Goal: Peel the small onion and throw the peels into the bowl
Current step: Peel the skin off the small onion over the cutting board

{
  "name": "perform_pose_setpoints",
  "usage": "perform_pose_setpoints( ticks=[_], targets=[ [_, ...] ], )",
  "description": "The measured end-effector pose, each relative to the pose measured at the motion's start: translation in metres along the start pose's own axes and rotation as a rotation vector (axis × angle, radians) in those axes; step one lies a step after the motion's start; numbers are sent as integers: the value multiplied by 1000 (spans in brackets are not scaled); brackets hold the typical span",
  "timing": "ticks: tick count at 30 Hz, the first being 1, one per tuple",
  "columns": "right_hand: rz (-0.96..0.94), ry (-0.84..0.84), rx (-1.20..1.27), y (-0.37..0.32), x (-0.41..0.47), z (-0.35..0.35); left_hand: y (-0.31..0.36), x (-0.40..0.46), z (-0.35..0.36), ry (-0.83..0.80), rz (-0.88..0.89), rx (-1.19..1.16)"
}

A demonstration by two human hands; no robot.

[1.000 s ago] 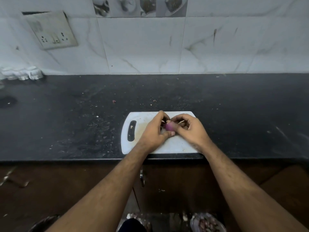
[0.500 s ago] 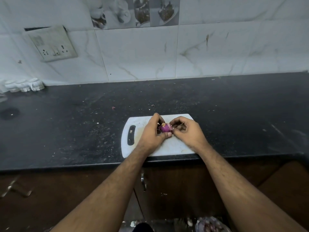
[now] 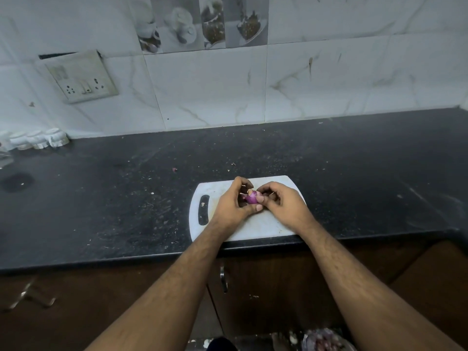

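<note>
I have the onion [image 3: 251,198] pinched between both hands, left hand [image 3: 231,207] and right hand [image 3: 281,206], each grip pressed on it, above the board [image 3: 255,228] on the surface [image 3: 126,198]. Purple flesh shows; a dry scrap remains on top. Peeling judged partly done; bowl [image 3: 326,342] drop outstanding.

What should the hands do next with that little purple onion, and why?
Probably pull off the pale flap of skin on top of the small onion. The left hand and right hand both pinch it above the white cutting board, and some dry peel seems to cling there, so peeling looks unfinished.
</note>
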State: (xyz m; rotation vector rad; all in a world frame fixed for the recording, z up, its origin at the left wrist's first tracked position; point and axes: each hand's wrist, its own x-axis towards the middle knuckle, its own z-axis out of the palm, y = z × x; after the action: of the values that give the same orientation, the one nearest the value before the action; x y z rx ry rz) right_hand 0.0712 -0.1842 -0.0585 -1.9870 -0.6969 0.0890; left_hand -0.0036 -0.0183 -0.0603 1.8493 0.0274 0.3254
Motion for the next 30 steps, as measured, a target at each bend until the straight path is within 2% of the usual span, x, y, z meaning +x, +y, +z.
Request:
perform_pose_setpoints(
  ticks=[5,7,9,12,14,20,26,30],
  targets=[
    [29,4,34,-7,-1,2,2,-4,-4,-19,-15,-15],
    [92,62,52,-14,-1,14,1,-9,-6,16,-33,-52],
    [178,146,-22,-21,-3,31,-1,-16,-10,67,-42,-94],
    [256,143,-130,-34,-10,49,-3,-24,-19,96,-52,-99],
    [237,168,-151,-38,-15,51,-1,-29,-21,78,-57,-105],
    [209,378,-66,-38,-19,51,-1,-30,-20,59,-74,-139],
    [213,380,-162,-36,-17,55,-4,-26,-23,172,-118,-175],
    [162,349,-156,-35,-16,57,-6,-26,-22,135,-105,-178]
  ],
)
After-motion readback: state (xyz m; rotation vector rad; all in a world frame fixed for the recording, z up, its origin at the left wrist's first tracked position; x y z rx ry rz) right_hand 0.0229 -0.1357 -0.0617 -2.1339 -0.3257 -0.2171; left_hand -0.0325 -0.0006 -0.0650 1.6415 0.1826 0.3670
